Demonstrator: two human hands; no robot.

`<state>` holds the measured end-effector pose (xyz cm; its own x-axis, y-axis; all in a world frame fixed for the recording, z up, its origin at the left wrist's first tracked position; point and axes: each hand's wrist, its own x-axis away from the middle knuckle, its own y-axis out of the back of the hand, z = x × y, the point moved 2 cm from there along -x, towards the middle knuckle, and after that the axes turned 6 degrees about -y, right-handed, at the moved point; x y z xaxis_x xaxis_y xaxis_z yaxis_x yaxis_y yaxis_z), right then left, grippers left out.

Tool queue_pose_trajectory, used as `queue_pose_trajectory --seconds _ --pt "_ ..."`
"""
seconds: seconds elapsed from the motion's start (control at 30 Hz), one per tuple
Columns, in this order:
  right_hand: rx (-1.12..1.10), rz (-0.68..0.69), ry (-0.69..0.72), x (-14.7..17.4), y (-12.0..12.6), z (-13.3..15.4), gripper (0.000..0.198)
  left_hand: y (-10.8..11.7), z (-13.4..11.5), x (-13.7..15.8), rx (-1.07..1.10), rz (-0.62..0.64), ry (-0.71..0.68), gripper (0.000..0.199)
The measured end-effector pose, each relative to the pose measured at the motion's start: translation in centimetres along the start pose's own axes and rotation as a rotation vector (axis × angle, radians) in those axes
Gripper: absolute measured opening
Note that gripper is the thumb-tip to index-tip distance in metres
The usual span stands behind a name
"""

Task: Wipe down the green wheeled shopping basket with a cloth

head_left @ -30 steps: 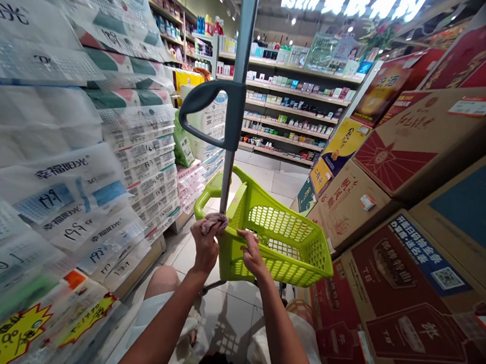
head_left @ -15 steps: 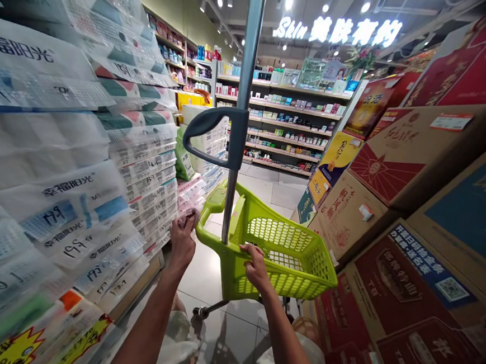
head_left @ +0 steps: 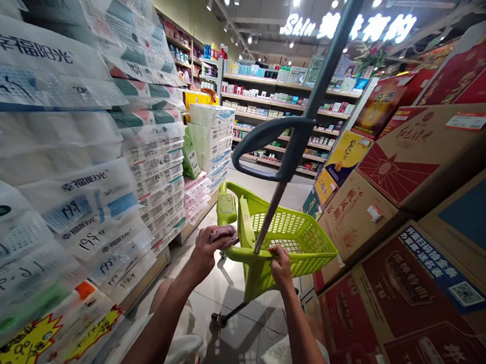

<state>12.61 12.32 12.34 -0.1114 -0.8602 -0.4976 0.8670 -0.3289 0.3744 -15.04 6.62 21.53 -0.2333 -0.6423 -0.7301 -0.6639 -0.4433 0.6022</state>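
A lime-green plastic shopping cart (head_left: 310,232) with perforated sides stands in front of me, tilted toward the right. From its near end rises a metal pole with a dark grey loop handle (head_left: 264,175). My left hand (head_left: 206,255) is closed on a crumpled pinkish-grey cloth (head_left: 223,235), which is against the cart's near left corner. With fingers curled over the near right rim, my right hand (head_left: 281,267) grips the cart beside the foot of the pole. A wheel (head_left: 218,319) shows below on the floor.
Packs of tissue paper (head_left: 72,208) are stacked high along the left. Cardboard boxes (head_left: 400,155) pile up closely on the right. Ahead, past the tiled floor (head_left: 297,189), stand shelves of small boxed goods (head_left: 284,90) under a lit sign (head_left: 301,27).
The cart's pole has swung from upright to leaning right. My left hand has moved right with the cloth, onto the cart's near corner. My right hand still grips the rim.
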Motion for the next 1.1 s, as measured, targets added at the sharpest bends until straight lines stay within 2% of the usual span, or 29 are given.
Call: queue_pose_trajectory --seconds 0.1,0.17,0.27,0.37,0.5,0.6,0.77,0.87,0.97,1.03,1.1 --pt "0.142 -0.111 0.153 2.0 1.3 2.6 0.056 -1.3 0.2 -0.7 0.025 0.008 0.018 0.068" --pt "0.165 -0.108 0.254 3.2 1.6 5.1 0.056 -2.3 0.5 -1.5 0.029 -0.017 0.037 0.07" --pt "0.136 -0.18 0.157 4.1 1.8 8.2 0.045 -3.5 0.2 -2.4 0.01 -0.05 0.075 0.068" --pt "0.068 -0.218 0.057 4.2 1.5 9.8 0.04 -4.5 -1.1 -2.3 0.002 -0.044 0.056 0.064" --pt "0.003 -0.249 0.029 4.7 1.0 10.0 0.042 -5.3 -2.6 -1.3 0.008 -0.057 -0.032 0.061" --pt "0.038 -0.261 0.084 4.7 1.1 9.8 0.037 -5.5 -1.8 -1.9 -0.024 -0.044 -0.049 0.062" --pt "0.109 -0.246 0.13 3.6 2.0 10.0 0.033 -5.1 0.3 -5.2 -0.159 -0.065 0.18 0.065" --pt "0.109 -0.239 0.124 3.1 3.0 9.7 0.028 -5.3 -1.6 -5.7 -0.17 -0.062 0.204 0.058" --pt "0.11 -0.217 0.149 3.0 4.6 9.2 0.026 -5.5 -4.3 -5.1 -0.14 0.004 0.076 0.054" --pt "0.137 -0.175 0.18 3.2 5.9 9.0 0.024 -5.4 -4.8 -5.1 -0.155 0.027 0.056 0.057" --pt "0.229 -0.182 0.207 3.8 6.8 9.4 0.022 -5.1 -4.1 -5.5 -0.196 -0.001 0.12 0.057"
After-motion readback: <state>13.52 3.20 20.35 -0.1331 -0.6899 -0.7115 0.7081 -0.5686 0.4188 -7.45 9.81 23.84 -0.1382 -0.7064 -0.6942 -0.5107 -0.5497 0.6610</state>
